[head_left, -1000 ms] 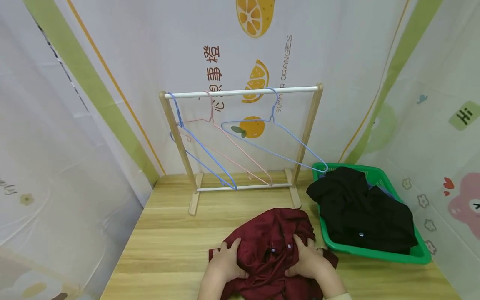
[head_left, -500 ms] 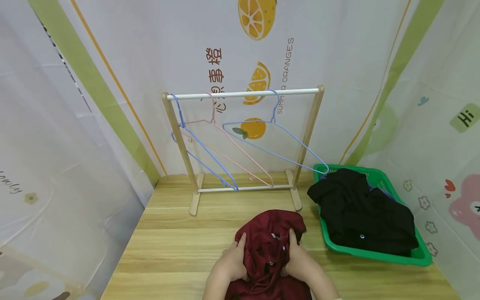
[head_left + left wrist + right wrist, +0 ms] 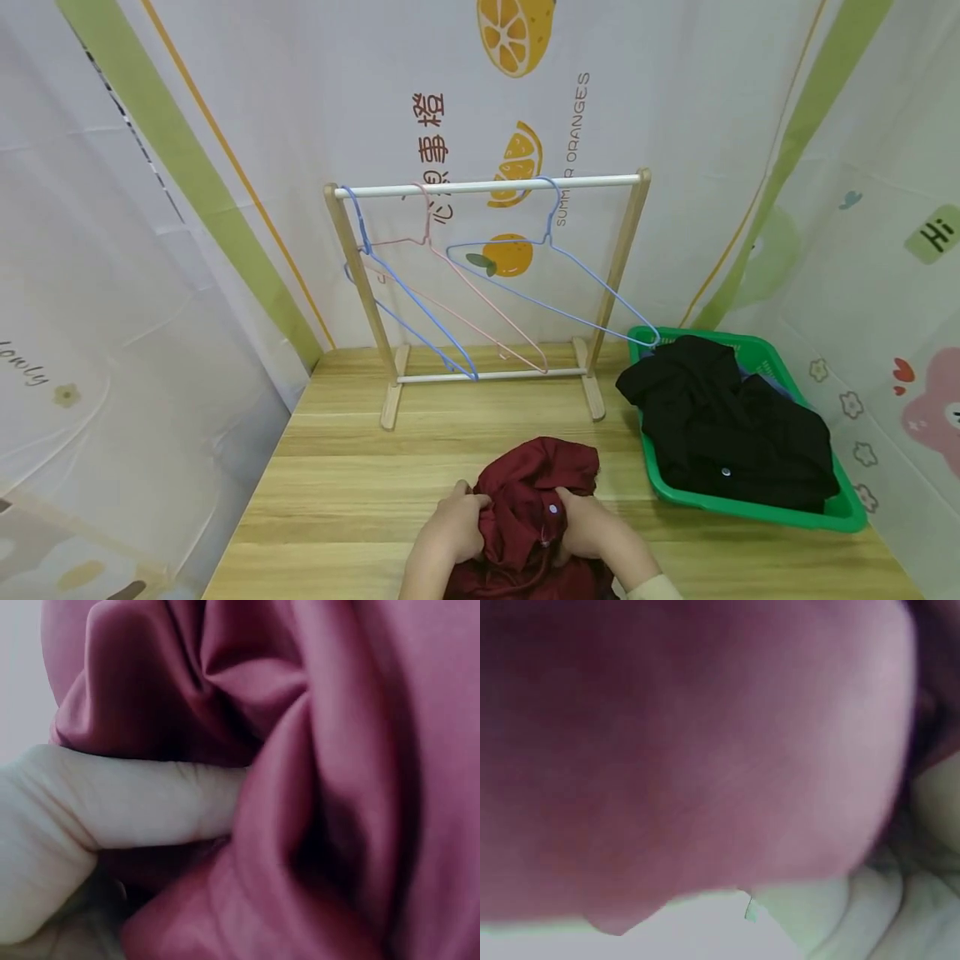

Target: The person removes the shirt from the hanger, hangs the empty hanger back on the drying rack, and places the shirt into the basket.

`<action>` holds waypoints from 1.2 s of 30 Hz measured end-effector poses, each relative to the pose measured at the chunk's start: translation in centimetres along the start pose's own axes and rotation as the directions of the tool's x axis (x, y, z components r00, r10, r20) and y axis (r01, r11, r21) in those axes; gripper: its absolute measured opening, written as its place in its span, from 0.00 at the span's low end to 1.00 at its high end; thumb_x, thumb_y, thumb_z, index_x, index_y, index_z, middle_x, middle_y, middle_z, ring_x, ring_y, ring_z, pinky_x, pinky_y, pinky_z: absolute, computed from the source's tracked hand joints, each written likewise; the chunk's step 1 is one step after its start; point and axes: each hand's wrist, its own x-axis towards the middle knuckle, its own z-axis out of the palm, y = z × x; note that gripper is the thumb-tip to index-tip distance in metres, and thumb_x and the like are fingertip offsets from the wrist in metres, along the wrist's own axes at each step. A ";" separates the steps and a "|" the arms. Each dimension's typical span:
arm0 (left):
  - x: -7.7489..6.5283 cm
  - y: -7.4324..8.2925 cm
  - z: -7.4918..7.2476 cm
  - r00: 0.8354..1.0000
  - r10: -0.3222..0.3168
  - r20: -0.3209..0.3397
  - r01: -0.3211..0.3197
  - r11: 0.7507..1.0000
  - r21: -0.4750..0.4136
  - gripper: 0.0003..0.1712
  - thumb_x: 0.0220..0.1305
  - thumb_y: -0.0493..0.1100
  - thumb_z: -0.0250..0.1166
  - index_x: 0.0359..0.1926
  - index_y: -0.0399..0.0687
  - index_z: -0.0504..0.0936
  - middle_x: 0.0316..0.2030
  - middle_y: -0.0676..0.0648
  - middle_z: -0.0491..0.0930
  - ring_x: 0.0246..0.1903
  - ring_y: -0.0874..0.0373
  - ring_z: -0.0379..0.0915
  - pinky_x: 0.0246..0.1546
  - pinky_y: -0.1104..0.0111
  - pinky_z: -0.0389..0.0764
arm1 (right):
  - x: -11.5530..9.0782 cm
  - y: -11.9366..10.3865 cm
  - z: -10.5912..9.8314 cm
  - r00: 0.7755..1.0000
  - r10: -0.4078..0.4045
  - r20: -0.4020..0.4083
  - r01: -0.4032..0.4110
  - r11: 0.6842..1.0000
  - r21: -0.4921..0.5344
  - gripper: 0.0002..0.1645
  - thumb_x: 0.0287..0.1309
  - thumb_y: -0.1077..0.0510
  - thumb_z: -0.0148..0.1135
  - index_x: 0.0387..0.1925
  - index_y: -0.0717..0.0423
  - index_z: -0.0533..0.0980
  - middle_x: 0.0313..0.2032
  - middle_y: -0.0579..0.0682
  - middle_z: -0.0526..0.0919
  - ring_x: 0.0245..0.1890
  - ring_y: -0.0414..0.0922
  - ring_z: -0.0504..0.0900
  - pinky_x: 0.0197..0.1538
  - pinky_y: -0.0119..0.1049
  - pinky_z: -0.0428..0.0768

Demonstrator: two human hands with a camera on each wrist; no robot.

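A dark red shirt (image 3: 540, 467) with pale buttons lies bunched up at the front of the table. My left hand (image 3: 453, 527) grips its left side, fingers curled into the cloth. From the right, my right hand (image 3: 592, 531) grips the same shirt close to a button. In the left wrist view, the thumb (image 3: 165, 799) goes in among the glossy folds, and its tip is hidden. Red cloth (image 3: 690, 765) fills most of the right wrist view, blurred, with part of the hand (image 3: 885, 915) at lower right.
Behind the shirt stands a wooden rack (image 3: 622, 267) with a white rail. Two blue hangers (image 3: 420, 308) (image 3: 551, 237) and a pink hanger (image 3: 487, 308) hang from it. A green basket (image 3: 750, 517) on the right holds black clothing (image 3: 735, 433). Curtains surround the wooden table (image 3: 337, 483).
Both hands have drawn closer together and gathered the spread shirt into a narrower bunch. Its top edge has come down toward the front, and the fingers have curled further into the cloth.
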 end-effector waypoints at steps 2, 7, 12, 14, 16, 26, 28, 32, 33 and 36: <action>0.1 -0.2 -0.1 1.000 0.028 -0.006 -0.028 1.000 -0.003 0.33 0.48 0.21 0.67 0.60 0.38 0.86 0.55 0.35 0.79 0.45 0.42 0.79 0.44 0.48 0.85 | -0.5 -0.7 -0.1 0.997 -0.044 -0.062 0.043 0.999 -0.019 0.37 0.39 0.62 0.82 0.57 0.57 0.81 0.46 0.55 0.90 0.48 0.52 0.86 0.48 0.52 0.84; -0.3 -0.6 -0.5 0.993 0.105 -0.052 -0.108 0.992 -0.066 0.32 0.51 0.20 0.63 0.60 0.34 0.84 0.58 0.35 0.80 0.54 0.39 0.82 0.54 0.47 0.85 | -2.4 -3.6 -1.1 0.974 -0.052 -0.218 0.054 0.999 0.006 0.18 0.48 0.69 0.73 0.45 0.58 0.85 0.43 0.59 0.83 0.41 0.48 0.81 0.43 0.47 0.82; -0.6 -0.1 -1.5 0.964 0.207 -0.169 -0.222 0.972 -0.073 0.31 0.52 0.18 0.59 0.57 0.36 0.84 0.67 0.36 0.77 0.65 0.35 0.78 0.62 0.44 0.82 | -4.1 -6.0 -2.4 0.919 -0.072 -0.389 0.089 0.996 0.025 0.20 0.51 0.69 0.77 0.48 0.58 0.85 0.66 0.75 0.65 0.57 0.65 0.81 0.50 0.51 0.86; -0.7 0.3 -1.9 0.949 0.236 -0.207 -0.255 0.965 -0.068 0.33 0.51 0.16 0.57 0.58 0.36 0.83 0.67 0.37 0.78 0.66 0.37 0.78 0.64 0.44 0.81 | -4.4 -6.5 -2.8 0.902 -0.113 -0.417 0.128 0.992 0.010 0.18 0.53 0.69 0.77 0.45 0.53 0.84 0.72 0.74 0.64 0.66 0.69 0.77 0.57 0.55 0.86; -0.8 0.7 -2.2 0.937 0.253 -0.239 -0.276 0.959 -0.064 0.36 0.49 0.14 0.56 0.59 0.37 0.83 0.65 0.39 0.80 0.66 0.38 0.79 0.64 0.45 0.81 | -4.6 -6.8 -3.1 0.899 -0.138 -0.416 0.154 0.988 0.005 0.19 0.54 0.68 0.78 0.47 0.52 0.84 0.70 0.69 0.72 0.66 0.67 0.78 0.61 0.58 0.84; -1.9 2.5 -2.6 0.892 0.316 -0.324 -0.331 0.944 0.009 0.40 0.51 0.16 0.62 0.67 0.35 0.76 0.66 0.37 0.79 0.67 0.39 0.78 0.67 0.45 0.79 | -7.1 -8.3 -4.6 0.930 -0.182 -0.318 0.233 0.964 0.131 0.38 0.53 0.56 0.83 0.63 0.49 0.74 0.59 0.53 0.76 0.62 0.53 0.78 0.63 0.57 0.81; -2.1 3.0 -2.8 0.891 0.328 -0.314 -0.346 0.938 -0.003 0.42 0.53 0.18 0.64 0.71 0.39 0.73 0.68 0.38 0.77 0.69 0.40 0.76 0.69 0.45 0.78 | -7.8 -8.5 -5.2 0.929 -0.187 -0.319 0.243 0.959 0.146 0.40 0.55 0.58 0.82 0.67 0.47 0.72 0.61 0.53 0.75 0.64 0.54 0.77 0.64 0.57 0.80; -2.7 4.2 -3.4 0.899 0.356 -0.256 -0.384 0.921 -0.068 0.52 0.52 0.22 0.65 0.78 0.53 0.65 0.72 0.45 0.73 0.73 0.46 0.71 0.70 0.45 0.77 | -9.3 -8.8 -6.6 0.914 -0.198 -0.354 0.258 0.957 0.130 0.47 0.56 0.60 0.81 0.73 0.39 0.68 0.65 0.53 0.74 0.66 0.55 0.77 0.62 0.55 0.81; -2.8 4.5 -3.6 0.899 0.369 -0.235 -0.398 0.913 -0.089 0.56 0.50 0.23 0.65 0.80 0.58 0.62 0.73 0.47 0.71 0.73 0.48 0.69 0.70 0.46 0.76 | -9.7 -8.7 -7.0 0.911 -0.204 -0.359 0.264 0.956 0.126 0.49 0.56 0.59 0.81 0.75 0.37 0.67 0.66 0.53 0.74 0.66 0.55 0.77 0.61 0.54 0.81; -3.1 5.3 -4.1 0.886 0.431 -0.172 -0.456 0.877 -0.149 0.62 0.50 0.30 0.70 0.82 0.71 0.55 0.76 0.55 0.67 0.75 0.54 0.66 0.71 0.49 0.76 | -11.0 -8.4 -8.4 0.907 -0.215 -0.363 0.272 0.956 0.113 0.49 0.60 0.54 0.80 0.76 0.30 0.65 0.68 0.53 0.72 0.66 0.54 0.76 0.58 0.49 0.82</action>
